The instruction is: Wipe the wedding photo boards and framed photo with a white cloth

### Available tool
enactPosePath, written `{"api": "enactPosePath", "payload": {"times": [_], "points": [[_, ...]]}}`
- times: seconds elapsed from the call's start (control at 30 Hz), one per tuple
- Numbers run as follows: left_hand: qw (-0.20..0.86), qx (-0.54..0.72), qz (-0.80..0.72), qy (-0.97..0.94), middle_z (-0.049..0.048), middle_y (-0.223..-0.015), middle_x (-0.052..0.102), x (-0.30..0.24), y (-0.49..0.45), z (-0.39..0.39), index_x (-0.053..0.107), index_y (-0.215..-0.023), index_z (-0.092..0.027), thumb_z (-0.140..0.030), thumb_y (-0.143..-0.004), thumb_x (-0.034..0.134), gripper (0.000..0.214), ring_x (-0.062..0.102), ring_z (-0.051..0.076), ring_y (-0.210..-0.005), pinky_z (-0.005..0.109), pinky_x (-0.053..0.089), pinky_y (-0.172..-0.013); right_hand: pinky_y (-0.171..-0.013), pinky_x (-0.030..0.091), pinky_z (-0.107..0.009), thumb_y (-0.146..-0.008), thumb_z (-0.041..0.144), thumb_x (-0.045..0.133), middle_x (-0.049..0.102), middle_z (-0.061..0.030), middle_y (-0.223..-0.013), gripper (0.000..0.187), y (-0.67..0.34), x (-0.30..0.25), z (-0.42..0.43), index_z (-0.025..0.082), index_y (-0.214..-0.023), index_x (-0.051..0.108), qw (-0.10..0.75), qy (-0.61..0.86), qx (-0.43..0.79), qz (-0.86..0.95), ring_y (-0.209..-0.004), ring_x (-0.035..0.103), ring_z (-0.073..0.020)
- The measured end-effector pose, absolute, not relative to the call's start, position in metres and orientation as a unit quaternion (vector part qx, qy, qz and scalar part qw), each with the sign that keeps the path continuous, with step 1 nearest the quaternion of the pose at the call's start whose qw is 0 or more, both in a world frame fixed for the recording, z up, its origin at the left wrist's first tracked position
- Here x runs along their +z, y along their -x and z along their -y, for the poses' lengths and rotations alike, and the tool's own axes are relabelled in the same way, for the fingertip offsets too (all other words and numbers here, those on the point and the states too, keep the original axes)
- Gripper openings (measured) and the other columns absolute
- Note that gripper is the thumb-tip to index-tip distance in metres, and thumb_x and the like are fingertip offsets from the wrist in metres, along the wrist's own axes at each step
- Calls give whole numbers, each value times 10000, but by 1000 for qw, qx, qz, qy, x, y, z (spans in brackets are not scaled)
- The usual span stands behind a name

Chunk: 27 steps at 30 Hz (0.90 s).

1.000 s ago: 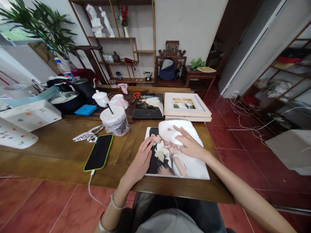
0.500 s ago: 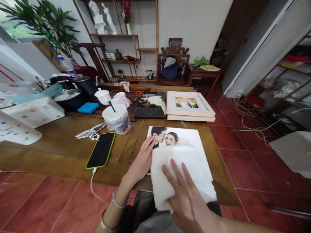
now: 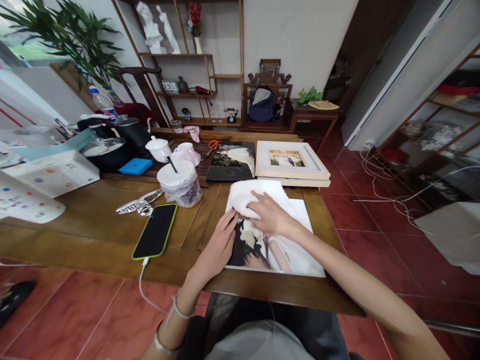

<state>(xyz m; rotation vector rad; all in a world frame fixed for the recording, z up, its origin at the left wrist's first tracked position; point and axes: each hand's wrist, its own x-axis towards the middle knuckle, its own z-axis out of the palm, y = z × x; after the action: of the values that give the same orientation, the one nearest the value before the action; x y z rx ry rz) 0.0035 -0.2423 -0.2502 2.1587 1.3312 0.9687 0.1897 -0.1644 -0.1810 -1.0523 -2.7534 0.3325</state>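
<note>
A large photo print of a couple [image 3: 247, 255] lies flat at the front edge of the wooden table. My left hand [image 3: 218, 245] rests along its left border, fingers stretched out and touching the edge. Over the upper part of the print, my right hand [image 3: 273, 216] has its fingers bent onto a white cloth [image 3: 255, 190], pressing it near the top left corner. The cloth hides the couple's heads, while the dark suit and white dress show below. Some of my right fingertips are buried in the cloth.
Behind the print are a dark photo panel [image 3: 230, 167] and stacked white picture frames [image 3: 315, 162]. To the left are a lidded cup with a straw [image 3: 182, 182], silver scissors [image 3: 137, 204] and a phone [image 3: 155, 232] on a white cable [image 3: 142, 285]. Tiled floor borders the table's right side.
My right hand has slid the cloth from the lower right of the print up to its top, uncovering the lower part. The left hand stays at the left edge.
</note>
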Motion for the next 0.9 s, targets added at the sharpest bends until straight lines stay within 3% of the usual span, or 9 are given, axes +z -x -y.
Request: {"api": "enactPosePath", "payload": {"times": [0.17,0.4,0.53,0.73,0.9], "points": [[208,333,-501,-771,94,-1499,324,-253,-2,242,376,-1408,-219,-211,-970,291,446,240,231,-1410,474,227,-1161,-1047,277,-552,-710,24,531,608,-157,-1227,414,-174,-181,166,155,-1095,607,74,327,108,936,-1347,325,-327],[225,340,-479,-778,59,-1540,250,-243,-5,243,233,-1469,-270,-186,-976,256,500,187,194,-1428,470,194,-1172,-1051,314,-536,-725,16,499,573,-222,-1250,217,-251,-184,192,130,-864,621,85,403,84,907,-1363,299,-325],[225,337,-482,-777,53,-1539,254,-242,-5,244,231,-1470,-266,-192,-978,259,499,185,197,-1428,466,188,-1174,-1023,372,-534,-672,-23,448,583,-182,-1257,250,-292,-193,197,174,-752,579,116,470,58,873,-1336,357,-312],[218,334,-484,-779,52,-1539,253,-246,-5,243,233,-1470,-256,-194,-979,259,496,181,187,-1429,449,180,-1179,-1069,266,-606,-676,-12,489,558,-214,-1280,253,-280,-196,204,122,-823,646,102,480,12,871,-1368,269,-364],[212,339,-483,-779,55,-1540,252,-247,-4,242,234,-1469,-268,-195,-978,259,497,190,199,-1427,459,191,-1174,-1090,172,-637,-682,24,544,393,-143,-1453,300,-233,-192,231,154,-905,698,94,418,61,902,-1391,173,-378]]}}
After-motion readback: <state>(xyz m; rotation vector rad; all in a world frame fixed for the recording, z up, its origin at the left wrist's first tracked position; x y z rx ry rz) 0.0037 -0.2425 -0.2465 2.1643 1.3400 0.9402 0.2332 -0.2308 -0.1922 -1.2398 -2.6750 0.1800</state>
